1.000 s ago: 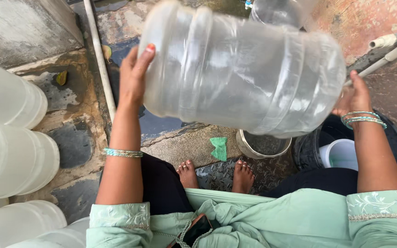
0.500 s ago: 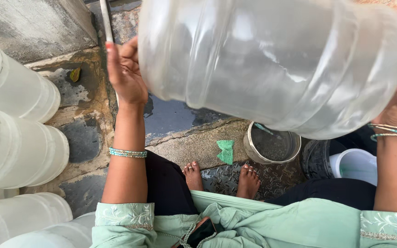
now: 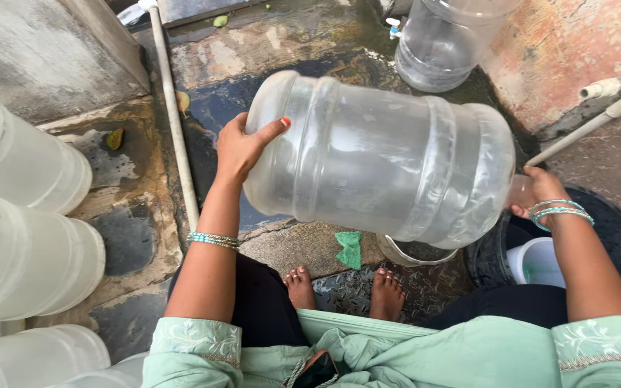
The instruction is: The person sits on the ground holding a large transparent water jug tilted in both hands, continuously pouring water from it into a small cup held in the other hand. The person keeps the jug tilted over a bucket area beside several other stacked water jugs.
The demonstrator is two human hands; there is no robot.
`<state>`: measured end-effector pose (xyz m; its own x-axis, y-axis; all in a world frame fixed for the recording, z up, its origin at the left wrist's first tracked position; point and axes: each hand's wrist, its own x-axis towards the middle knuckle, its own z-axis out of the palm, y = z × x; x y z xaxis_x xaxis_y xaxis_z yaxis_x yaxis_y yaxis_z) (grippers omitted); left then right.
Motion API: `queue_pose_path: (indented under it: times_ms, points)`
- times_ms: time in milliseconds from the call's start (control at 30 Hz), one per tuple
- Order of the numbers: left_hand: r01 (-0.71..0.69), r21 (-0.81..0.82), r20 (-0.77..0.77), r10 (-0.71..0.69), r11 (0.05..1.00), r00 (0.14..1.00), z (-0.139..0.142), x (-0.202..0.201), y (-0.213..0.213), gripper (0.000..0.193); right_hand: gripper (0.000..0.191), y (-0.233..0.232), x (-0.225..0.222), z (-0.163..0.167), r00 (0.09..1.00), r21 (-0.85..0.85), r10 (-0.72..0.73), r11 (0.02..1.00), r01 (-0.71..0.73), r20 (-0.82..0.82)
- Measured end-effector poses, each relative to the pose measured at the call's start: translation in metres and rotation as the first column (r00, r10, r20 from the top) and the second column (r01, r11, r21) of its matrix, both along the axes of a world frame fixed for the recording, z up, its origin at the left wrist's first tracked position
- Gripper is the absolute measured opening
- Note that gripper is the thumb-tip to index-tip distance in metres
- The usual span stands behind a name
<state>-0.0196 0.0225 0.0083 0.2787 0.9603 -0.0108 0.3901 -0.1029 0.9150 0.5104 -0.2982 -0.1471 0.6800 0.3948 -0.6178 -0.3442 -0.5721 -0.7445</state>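
**Jug held sideways, base at left hand, neck at right**

Left hand [image 3: 242,147]: fingers spread wide, palm flat against the base end of the big clear water jug [image 3: 379,162], thumb up over the base rim. It supports rather than closes round anything.

Right hand [image 3: 537,194]: wrapped round the jug's neck end, fingers mostly hidden behind it, so how tightly it closes I cannot tell.

Jug: off the ground, long axis running left-right between the hands, roughly level, neck slightly lower. Both hands touch it, one at each end.

Relative to the jug: metal bowl [image 3: 418,253] just below the neck-end shoulder, green scrub pad [image 3: 350,248] below the middle, dark tub [image 3: 612,237] under the right wrist, second clear jug [image 3: 447,36] standing beyond it, white pipe [image 3: 174,115] past the base end.
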Motion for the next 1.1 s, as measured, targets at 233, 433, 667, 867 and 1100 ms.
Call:
queue_pose_path:
  times_ms: [233,433,667,867,1100]
  points:
    - [0.002,0.052,0.041,-0.004,0.999,0.999,0.006,-0.014,-0.005,0.072,0.042,0.008,-0.005,0.013,0.992,0.006,0.102,0.995,-0.103,0.071]
    - [0.017,0.027,0.093,-0.02,0.999,0.995,0.007,-0.011,-0.002,0.078,0.046,0.013,-0.004,0.004,0.985,-0.012,0.165,0.986,-0.164,0.051]
    - [0.015,0.015,-0.073,-0.014,1.0,0.997,0.003,-0.003,0.0,0.083,0.049,0.005,-0.014,0.008,0.973,-0.15,0.228,0.964,-0.221,0.035]
    - [0.032,-0.046,-0.19,-0.04,0.998,0.981,0.002,0.003,-0.004,0.081,0.055,-0.001,-0.027,0.014,0.941,-0.323,0.337,0.888,-0.327,-0.026]
    - [0.068,-0.183,-0.129,-0.092,0.981,0.987,0.001,0.013,-0.006,0.079,0.048,-0.007,-0.03,0.028,0.954,-0.408,0.293,0.865,-0.292,-0.062]
